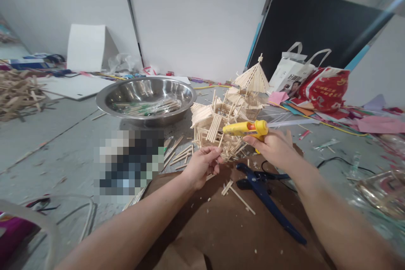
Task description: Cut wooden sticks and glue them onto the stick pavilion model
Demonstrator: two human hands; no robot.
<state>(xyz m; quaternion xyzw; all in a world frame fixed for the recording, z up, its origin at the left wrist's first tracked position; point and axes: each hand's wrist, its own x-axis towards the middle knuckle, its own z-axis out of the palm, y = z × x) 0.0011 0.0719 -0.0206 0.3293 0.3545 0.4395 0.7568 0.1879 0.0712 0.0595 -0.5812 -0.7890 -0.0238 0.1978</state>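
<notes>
Littered floor (47, 147); right hand (275, 147), fingers clenched on glue gun (245, 128); left hand (202, 166), fingers pinched on stick model (228, 112); bowl (145, 99) behind

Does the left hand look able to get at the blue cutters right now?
Probably yes: the blue cutters lie on the brown paper beside the left hand, nothing between. Its fingers pinch the stick model, though; the right hand holds the glue gun.

Open grey floor (47, 147) left of bowl (145, 101), bare brown card (218, 236) near side; model (218, 120) blocks straight ahead, bowl just behind-left of it, cutters (268, 198) across card's right, bags (316, 84) and scraps (379, 124) crowding far right.
</notes>
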